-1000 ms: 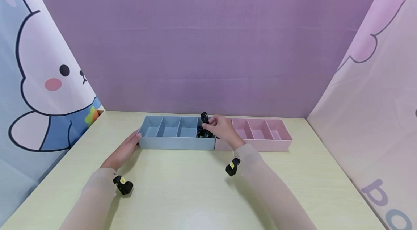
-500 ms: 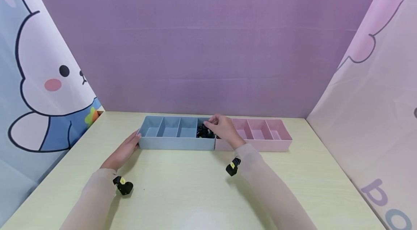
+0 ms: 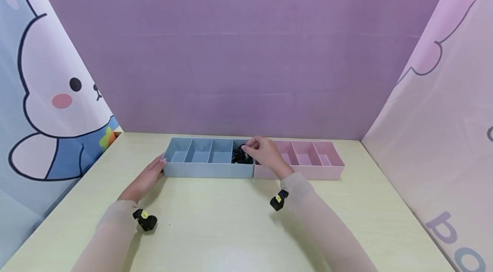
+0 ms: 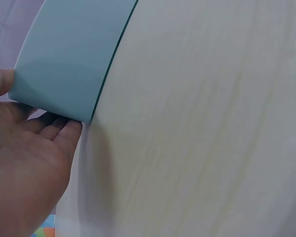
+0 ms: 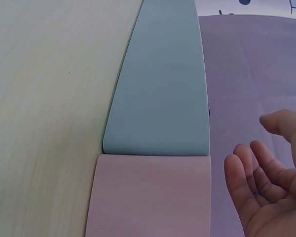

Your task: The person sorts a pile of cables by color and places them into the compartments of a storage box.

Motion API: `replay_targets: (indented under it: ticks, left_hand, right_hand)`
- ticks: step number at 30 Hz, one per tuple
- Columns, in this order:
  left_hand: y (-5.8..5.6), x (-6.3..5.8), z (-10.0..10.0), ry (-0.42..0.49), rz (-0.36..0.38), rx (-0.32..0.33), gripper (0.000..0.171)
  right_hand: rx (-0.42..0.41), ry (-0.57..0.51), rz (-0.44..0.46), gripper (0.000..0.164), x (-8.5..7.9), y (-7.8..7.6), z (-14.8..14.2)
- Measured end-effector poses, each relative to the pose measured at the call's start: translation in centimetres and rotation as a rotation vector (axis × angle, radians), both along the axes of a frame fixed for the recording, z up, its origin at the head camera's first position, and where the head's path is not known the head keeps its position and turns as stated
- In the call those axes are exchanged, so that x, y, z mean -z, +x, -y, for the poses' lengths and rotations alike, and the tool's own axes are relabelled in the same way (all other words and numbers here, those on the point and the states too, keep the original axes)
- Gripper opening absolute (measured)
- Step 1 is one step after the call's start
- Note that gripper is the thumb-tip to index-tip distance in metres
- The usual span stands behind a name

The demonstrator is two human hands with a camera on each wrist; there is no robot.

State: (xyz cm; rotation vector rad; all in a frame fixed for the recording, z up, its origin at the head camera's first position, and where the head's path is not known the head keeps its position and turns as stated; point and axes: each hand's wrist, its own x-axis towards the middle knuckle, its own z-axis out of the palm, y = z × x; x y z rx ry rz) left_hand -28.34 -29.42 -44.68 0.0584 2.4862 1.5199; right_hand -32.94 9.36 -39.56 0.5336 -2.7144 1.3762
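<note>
A long blue divided box (image 3: 208, 171) stands at the back of the table. Its rightmost compartment holds a dark tangle of black cable (image 3: 239, 156), partly hidden by my hand. My left hand (image 3: 146, 180) holds the box's left end; in the left wrist view the thumb (image 4: 2, 81) is at the rim and the other fingers lie against the end wall. My right hand (image 3: 267, 156) hovers at the right end, over the join with a pink divided box (image 3: 300, 173). In the right wrist view its thumb and fingers (image 5: 239, 185) are apart, with nothing between them.
The two boxes stand end to end in one row, close to the purple backdrop (image 3: 246, 58). Pale wood tabletop (image 3: 215, 220) stretches in front of them. Printed cloths hang at the left (image 3: 57, 70) and right (image 3: 443, 135).
The looped black cable that my right hand pinched above the compartment has dropped down into it. The fingers have let go; the left hand has stayed at the box's end.
</note>
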Motion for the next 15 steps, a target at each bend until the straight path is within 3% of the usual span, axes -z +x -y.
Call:
replay_targets:
  ticks: [15]
  left_hand:
    - [0.2,-0.3,0.1,0.036,0.009,0.000,0.071]
  right_hand:
    - [-0.006,0.005,-0.023,0.021,-0.1,1.1,-1.3]
